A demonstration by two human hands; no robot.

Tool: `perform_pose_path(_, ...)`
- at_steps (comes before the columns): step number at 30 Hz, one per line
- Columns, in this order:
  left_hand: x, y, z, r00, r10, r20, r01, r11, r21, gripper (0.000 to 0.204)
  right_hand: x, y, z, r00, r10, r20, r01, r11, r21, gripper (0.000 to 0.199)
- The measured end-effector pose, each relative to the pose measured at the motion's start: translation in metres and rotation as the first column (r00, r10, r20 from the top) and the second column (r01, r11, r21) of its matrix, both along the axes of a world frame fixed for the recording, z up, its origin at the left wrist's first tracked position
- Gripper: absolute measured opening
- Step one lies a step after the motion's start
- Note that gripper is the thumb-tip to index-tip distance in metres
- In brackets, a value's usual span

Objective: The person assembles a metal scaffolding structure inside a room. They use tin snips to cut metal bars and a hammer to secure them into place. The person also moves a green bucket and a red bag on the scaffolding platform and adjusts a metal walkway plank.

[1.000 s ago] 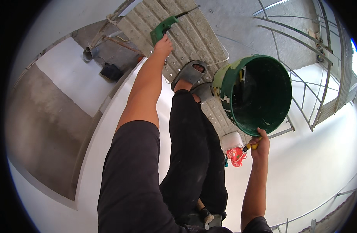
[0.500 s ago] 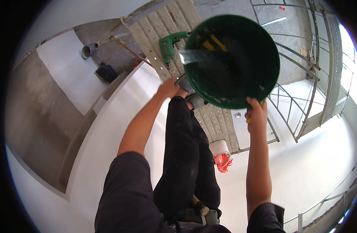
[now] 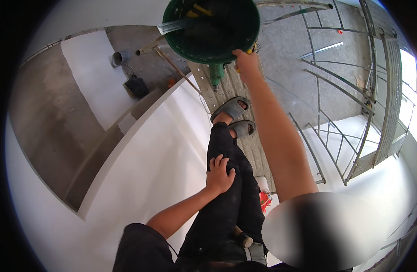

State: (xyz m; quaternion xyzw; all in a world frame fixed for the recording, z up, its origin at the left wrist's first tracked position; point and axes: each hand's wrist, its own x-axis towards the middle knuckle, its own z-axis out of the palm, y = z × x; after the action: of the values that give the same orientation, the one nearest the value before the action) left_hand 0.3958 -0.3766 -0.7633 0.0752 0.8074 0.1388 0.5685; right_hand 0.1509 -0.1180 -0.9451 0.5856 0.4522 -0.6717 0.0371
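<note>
Nearest, at lower centre of the frame, the left hand [image 3: 219, 174] lies flat on the person's own thigh in black trousers [image 3: 226, 199], fingers [image 3: 216, 162] loosely spread, holding nothing. Further up, two feet in grey sandals [image 3: 235, 119] stand on a perforated metal plank [image 3: 226, 90] of a scaffold. The right arm stretches to the top centre, where the right hand [image 3: 245, 61] grips the near rim of a green bucket [image 3: 213, 27], fingers curled over the edge along with something yellow, which I cannot make out. Inside the bucket: a grey metal bar and yellow-handled tools. A green power drill [image 3: 216, 75] lies on the plank just under the bucket. Step in hand looks like setting the bucket down or shifting it on the plank; next move needs a steady, level one-handed placement clear of the drill. Far below, a concrete floor [image 3: 50, 118] and scaffold railings [image 3: 335, 104] at right.
</note>
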Motion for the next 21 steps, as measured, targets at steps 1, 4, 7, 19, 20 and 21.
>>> perform_pose_path(1,0.006,0.001,0.002,1.000,0.017,-0.019,-0.017,1.000,-0.011,0.052,-0.007,-0.014,-0.001,1.000,0.006,0.030,-0.007,1.000,0.013,0.022)
perform_pose_path(4,0.011,0.000,0.002,0.997,0.063,-0.035,-0.064,0.998,-0.013,0.050,-0.008,-0.039,-0.024,0.993,0.026,0.117,-0.036,0.996,0.083,0.022)
perform_pose_path(7,0.007,0.004,-0.002,0.999,0.041,-0.013,-0.041,0.999,0.002,0.050,0.021,-0.035,-0.077,0.979,0.061,0.194,-0.094,0.982,0.165,0.030)
perform_pose_path(19,0.007,0.001,0.004,1.000,-0.024,-0.016,0.023,0.997,-0.070,0.050,0.141,0.020,0.106,0.938,0.342,-0.061,-0.347,0.910,-0.226,0.032)
perform_pose_path(20,0.009,-0.004,0.005,0.998,-0.047,-0.031,0.045,0.997,-0.062,0.050,0.166,0.021,0.125,0.921,0.387,-0.046,-0.388,0.897,-0.212,0.031)
perform_pose_path(21,0.012,-0.011,0.001,0.995,-0.089,-0.045,0.088,0.996,-0.028,0.051,0.196,0.023,0.139,0.906,0.423,-0.021,-0.419,0.888,-0.191,0.031)
